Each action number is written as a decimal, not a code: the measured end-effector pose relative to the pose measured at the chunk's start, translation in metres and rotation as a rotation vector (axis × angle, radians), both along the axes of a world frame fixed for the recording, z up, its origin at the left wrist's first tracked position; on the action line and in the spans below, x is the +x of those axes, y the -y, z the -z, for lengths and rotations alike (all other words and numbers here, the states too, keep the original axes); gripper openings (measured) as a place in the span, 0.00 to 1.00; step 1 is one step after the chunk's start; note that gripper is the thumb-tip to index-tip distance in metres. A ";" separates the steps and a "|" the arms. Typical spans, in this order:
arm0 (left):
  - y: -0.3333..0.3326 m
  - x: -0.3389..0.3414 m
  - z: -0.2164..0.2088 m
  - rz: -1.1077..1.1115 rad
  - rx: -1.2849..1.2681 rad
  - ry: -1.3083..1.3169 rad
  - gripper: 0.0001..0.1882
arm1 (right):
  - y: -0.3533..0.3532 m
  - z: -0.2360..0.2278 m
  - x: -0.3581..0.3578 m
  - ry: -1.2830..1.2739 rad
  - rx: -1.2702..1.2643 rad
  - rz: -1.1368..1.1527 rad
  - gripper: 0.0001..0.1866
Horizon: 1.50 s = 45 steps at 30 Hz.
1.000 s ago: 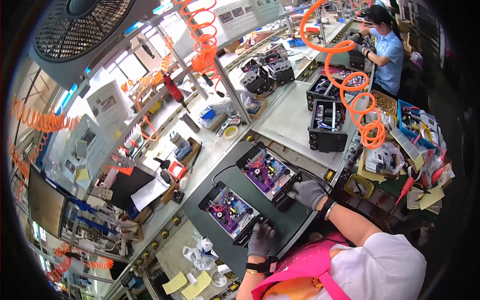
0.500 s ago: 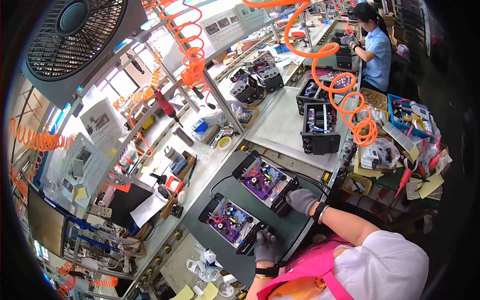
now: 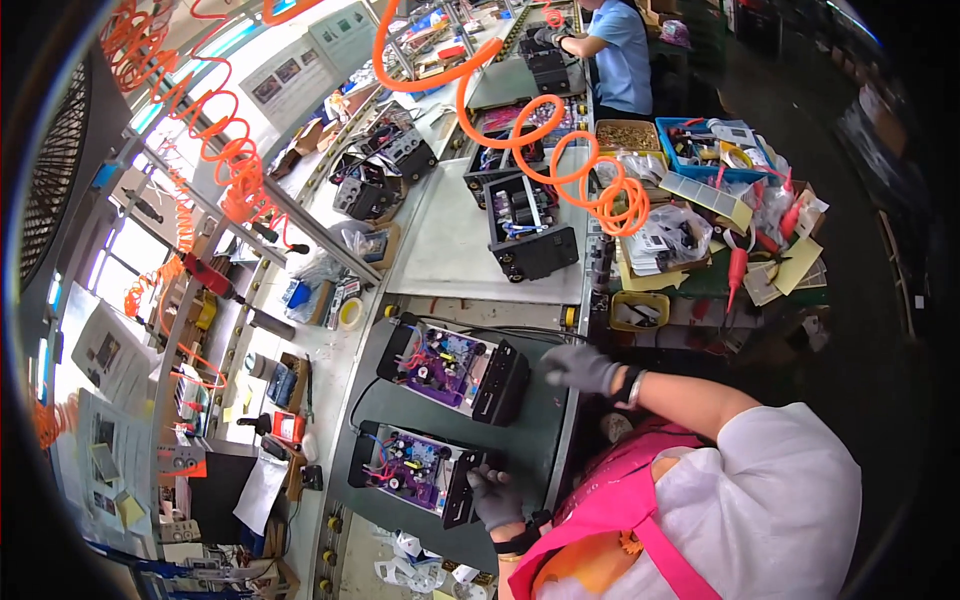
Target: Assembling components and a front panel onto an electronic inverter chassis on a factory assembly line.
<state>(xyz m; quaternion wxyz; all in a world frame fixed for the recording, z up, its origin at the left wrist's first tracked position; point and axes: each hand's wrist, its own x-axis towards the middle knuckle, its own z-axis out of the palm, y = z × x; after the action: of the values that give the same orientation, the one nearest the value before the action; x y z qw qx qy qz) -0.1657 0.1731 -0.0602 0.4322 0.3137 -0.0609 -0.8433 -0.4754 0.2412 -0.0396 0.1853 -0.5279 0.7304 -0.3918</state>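
Two open electronics units with purple circuit boards and black end panels lie on a dark green board: a nearer unit [image 3: 412, 468] and a farther unit [image 3: 447, 368]. My left hand [image 3: 495, 498], in a grey glove, has its fingers curled at the black panel of the nearer unit, gripping its edge. My right hand [image 3: 582, 368], gloved too, is just right of the farther unit's panel. It hangs apart from that panel, fingers stretched toward it, and nothing shows in it. The dark green board [image 3: 530, 455] extends under both units, and a black cable links their left ends.
Farther along the line stand black-cased units [image 3: 535, 245] on a pale sheet. Orange coiled hoses [image 3: 540, 130] hang over them. At right, a blue bin [image 3: 680, 165] and a yellow tray [image 3: 640, 310] hold parts. A co-worker [image 3: 620, 60] in blue works at the far end.
My right hand has come off the farther unit's panel and moved to its right. My left hand stays at the nearer unit. The whole view has turned.
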 end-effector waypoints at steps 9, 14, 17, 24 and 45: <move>-0.003 0.007 -0.012 0.022 -0.038 0.233 0.14 | -0.101 0.038 -0.230 -0.246 -0.062 0.695 0.16; -0.008 0.026 -0.018 -0.144 0.026 0.530 0.13 | -0.102 0.072 -0.299 -0.525 0.239 0.517 0.26; -0.010 0.027 -0.011 -0.185 0.021 0.597 0.10 | -0.105 0.082 -0.309 -0.582 0.128 0.450 0.19; -0.015 0.027 -0.003 -0.179 -0.063 0.513 0.08 | -0.117 0.054 -0.316 -0.277 0.189 0.358 0.10; -0.021 -0.101 -0.075 0.479 -0.498 0.336 0.22 | -0.018 -0.091 0.048 -0.451 -0.441 -0.366 0.11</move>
<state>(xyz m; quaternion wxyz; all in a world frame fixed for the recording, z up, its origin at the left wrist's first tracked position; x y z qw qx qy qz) -0.2667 0.1942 0.0144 0.2698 0.3098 -0.4057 -0.8164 -0.4277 0.2594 0.0510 -0.0314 -0.7503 0.5443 -0.3739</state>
